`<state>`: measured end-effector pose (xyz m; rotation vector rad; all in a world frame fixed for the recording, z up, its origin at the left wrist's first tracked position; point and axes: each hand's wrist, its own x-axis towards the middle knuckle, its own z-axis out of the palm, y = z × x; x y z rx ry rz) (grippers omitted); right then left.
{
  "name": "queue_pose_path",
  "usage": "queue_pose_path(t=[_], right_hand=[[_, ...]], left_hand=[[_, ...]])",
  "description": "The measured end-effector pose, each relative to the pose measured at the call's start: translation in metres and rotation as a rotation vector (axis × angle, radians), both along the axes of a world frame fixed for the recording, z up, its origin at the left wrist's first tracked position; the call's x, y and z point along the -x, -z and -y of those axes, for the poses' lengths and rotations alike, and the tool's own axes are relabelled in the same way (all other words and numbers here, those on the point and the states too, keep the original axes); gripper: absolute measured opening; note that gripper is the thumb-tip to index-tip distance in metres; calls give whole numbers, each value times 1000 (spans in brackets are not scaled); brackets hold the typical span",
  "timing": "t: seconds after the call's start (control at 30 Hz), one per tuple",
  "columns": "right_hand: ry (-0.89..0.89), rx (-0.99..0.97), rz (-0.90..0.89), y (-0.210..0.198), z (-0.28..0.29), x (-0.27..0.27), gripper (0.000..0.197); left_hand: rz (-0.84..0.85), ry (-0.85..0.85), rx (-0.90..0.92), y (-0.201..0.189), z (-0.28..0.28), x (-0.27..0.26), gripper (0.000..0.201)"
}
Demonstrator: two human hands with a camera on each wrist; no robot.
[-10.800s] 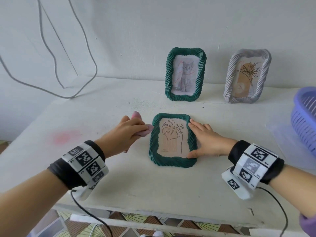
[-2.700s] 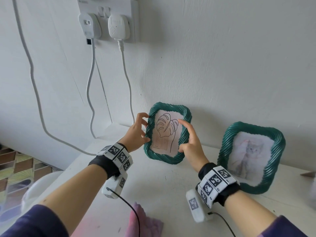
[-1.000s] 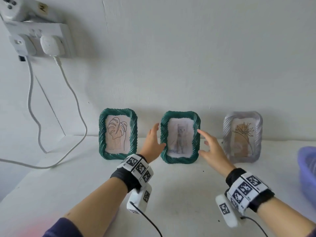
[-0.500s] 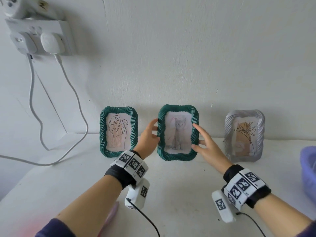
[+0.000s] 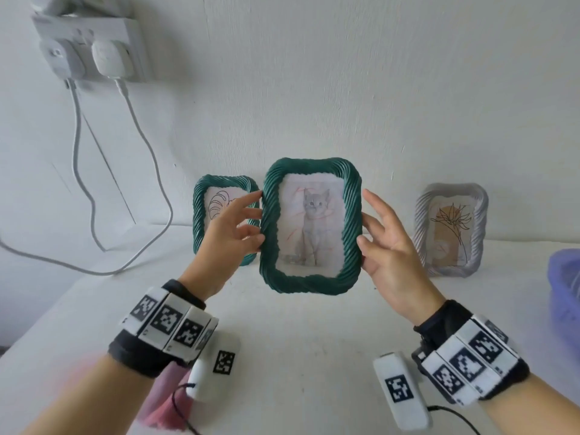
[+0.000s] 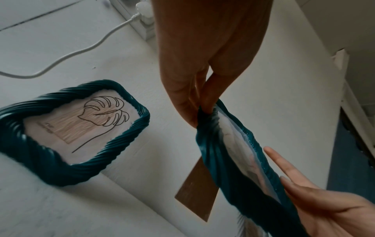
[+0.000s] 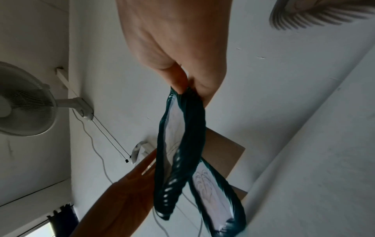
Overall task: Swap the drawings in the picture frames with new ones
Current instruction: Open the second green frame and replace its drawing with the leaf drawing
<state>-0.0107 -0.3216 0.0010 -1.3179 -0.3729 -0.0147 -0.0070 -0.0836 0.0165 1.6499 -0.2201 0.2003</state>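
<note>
White table (image 5: pixel 314 356) below, wall behind. Cat frame (image 5: pixel 310 226) now lifted off table, held upright in mid-air — stood on table 0.5 s ago, nearer camera now. Leaf frame (image 5: pixel 201 215) upright at wall as before, partly behind left hand. Grey frame (image 5: pixel 452 229) unmoved, right. Purple basket (image 5: pixel 565 293) at right edge. Left hand (image 5: pixel 226 243) pinches cat frame's left edge, fingers curled behind. Right hand (image 5: pixel 389 246) pinches right edge — thumb in front. Pink cloth (image 5: pixel 166 403) under left wrist.
</note>
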Motion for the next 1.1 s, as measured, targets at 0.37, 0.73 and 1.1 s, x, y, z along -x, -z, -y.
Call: queue_pose_path(t=[0.37, 0.73, 1.1], right_hand=[[-26, -68, -176, 26, 7, 37, 62], [64, -135, -173, 28, -11, 40, 66], [77, 4, -44, 24, -24, 50, 64]], left_hand=[[5, -5, -196, 27, 0, 39, 59], [215, 120, -435, 19, 78, 62, 45], [206, 54, -388, 26, 85, 56, 47]])
